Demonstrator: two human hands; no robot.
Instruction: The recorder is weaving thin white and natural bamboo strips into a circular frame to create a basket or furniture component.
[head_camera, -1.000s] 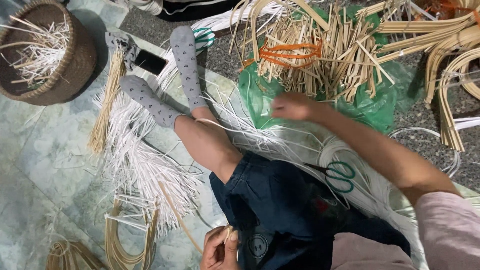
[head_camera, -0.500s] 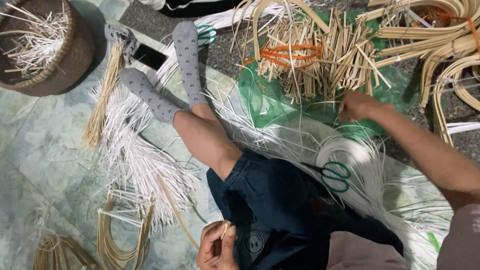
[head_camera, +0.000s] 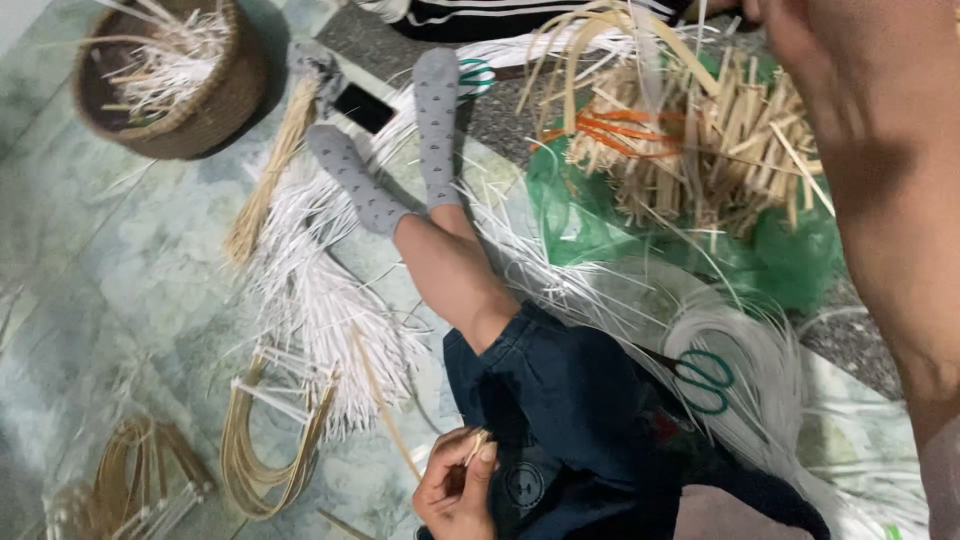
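Note:
My left hand (head_camera: 455, 485) sits low by my dark shorts (head_camera: 570, 400), its fingers pinched on the end of a thin bamboo strip (head_camera: 478, 440). My right arm (head_camera: 890, 200) fills the right side and reaches up over a pile of short bamboo sticks (head_camera: 700, 140) tied with an orange band (head_camera: 620, 130). Only the base of my right hand (head_camera: 775, 25) shows at the top edge, with its fingers cut off. My legs in grey socks (head_camera: 435, 120) stretch across white strips (head_camera: 320, 290).
A woven basket (head_camera: 170, 90) with strips stands top left. Green-handled scissors (head_camera: 705, 380) lie on coiled white strips, with a green net bag (head_camera: 790, 250) under the sticks. A black phone (head_camera: 363, 107), bent bamboo loops (head_camera: 270, 450) and another person's striped garment (head_camera: 520, 15) are nearby.
My right hand has moved from the stick pile rightward and up to the top edge, the arm now close to the camera. My left hand has stayed put on the strip.

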